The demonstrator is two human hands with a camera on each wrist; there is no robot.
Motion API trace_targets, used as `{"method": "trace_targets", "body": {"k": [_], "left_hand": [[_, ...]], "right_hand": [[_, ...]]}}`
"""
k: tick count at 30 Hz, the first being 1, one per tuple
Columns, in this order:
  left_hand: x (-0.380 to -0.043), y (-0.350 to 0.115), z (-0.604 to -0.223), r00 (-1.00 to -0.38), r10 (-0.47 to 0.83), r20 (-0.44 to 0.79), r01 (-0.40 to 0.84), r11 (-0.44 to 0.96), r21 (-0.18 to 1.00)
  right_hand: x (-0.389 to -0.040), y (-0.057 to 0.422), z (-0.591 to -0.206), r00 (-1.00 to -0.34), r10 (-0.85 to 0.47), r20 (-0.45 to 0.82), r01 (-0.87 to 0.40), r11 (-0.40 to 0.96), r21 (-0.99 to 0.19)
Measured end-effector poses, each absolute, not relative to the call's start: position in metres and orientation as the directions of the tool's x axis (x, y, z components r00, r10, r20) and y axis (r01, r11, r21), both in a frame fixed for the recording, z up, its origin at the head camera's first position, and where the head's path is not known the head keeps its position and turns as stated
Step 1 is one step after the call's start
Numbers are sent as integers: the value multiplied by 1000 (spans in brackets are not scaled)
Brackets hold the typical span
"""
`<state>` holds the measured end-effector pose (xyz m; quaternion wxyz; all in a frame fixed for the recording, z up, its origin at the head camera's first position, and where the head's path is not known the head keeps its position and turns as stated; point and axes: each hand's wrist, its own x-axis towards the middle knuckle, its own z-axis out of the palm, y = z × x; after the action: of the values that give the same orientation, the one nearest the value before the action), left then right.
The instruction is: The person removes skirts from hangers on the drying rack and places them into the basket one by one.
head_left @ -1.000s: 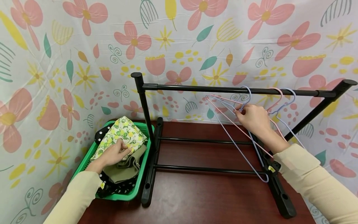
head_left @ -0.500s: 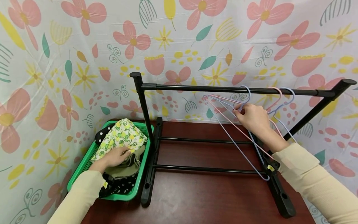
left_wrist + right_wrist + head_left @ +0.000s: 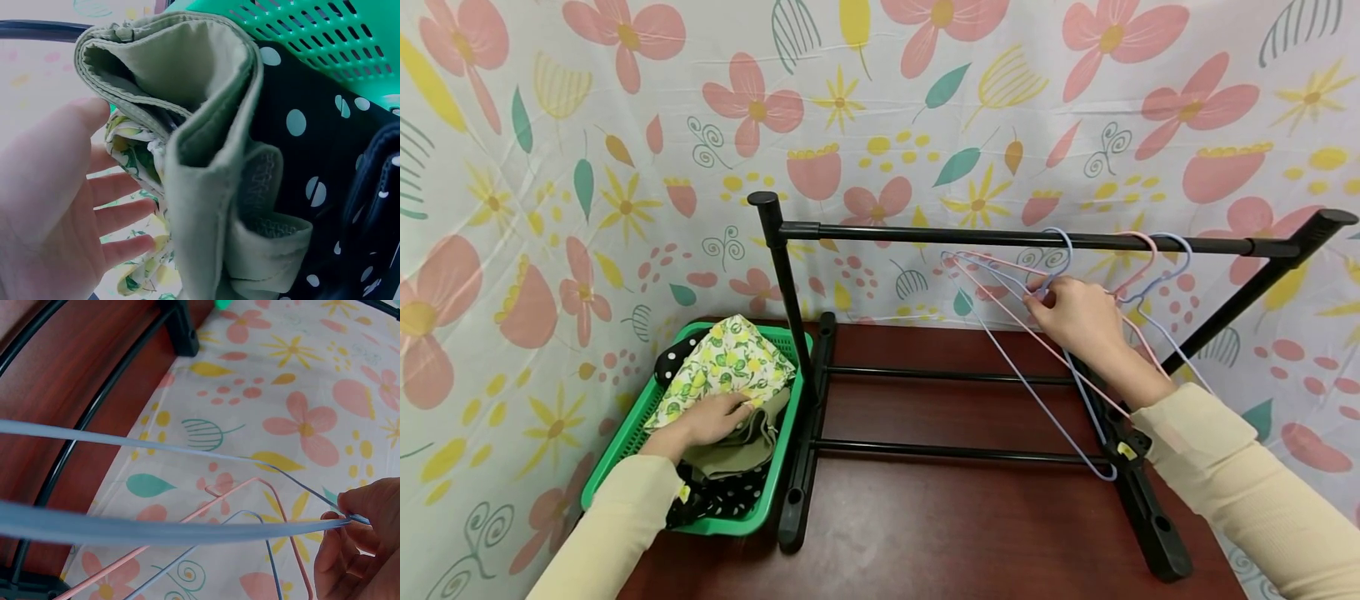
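My left hand (image 3: 711, 421) reaches into the green basket (image 3: 752, 525) in the head view. Its fingers lie on a lemon-print cloth (image 3: 730, 358). The left wrist view shows these fingers fairly straight beside a folded khaki garment (image 3: 200, 194), with a black polka-dot cloth (image 3: 297, 125) beyond. My right hand (image 3: 1082, 321) pinches a blue hanger (image 3: 187, 531) just under its hook, finger and thumb meeting in the right wrist view. That hook hangs over the black rack's top bar (image 3: 925, 236). More hangers, pink (image 3: 1152, 254) and blue (image 3: 1187, 254), hang right of it.
The black rack stands on a dark red-brown table (image 3: 925, 533), with two lower crossbars (image 3: 955, 452) and side feet (image 3: 1153, 521). The basket sits close against its left foot. A flower-print sheet (image 3: 880, 108) covers the wall behind.
My left hand has shifted slightly down and its fingers have flattened onto the lemon-print cloth and garment. The right hand keeps its pinch on the blue hanger, nearly still.
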<state>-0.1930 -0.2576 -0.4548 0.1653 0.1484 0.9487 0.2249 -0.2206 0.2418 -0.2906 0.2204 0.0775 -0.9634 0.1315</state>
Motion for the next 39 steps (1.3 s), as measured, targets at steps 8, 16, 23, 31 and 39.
{"method": "trace_targets", "body": {"k": [8,16,23,31,39], "left_hand": [[-187,-257,-443,-903,363,-231,222,852,473],[-180,-255,-421,-913,393,-109,313,848,428],[-177,-250,-403,-898,440,12,416,839,350],[-171,-241,-380,-857,502,116,514,818,258],[-166,-234,-358,-814,545,199,576,801,162]], "right_hand": [[-216,244,-293,-880,-133,457,-239,954,-183],[-206,248,-292,-856,-168,489,-285,943,-174],[-197,258,-287,-889,-152,432,-251,951,-182],[-186,270,-285,-872,-186,454,-283,946,-156],[-175,286,-288,-846,-251,470,-342,932,-118]]}}
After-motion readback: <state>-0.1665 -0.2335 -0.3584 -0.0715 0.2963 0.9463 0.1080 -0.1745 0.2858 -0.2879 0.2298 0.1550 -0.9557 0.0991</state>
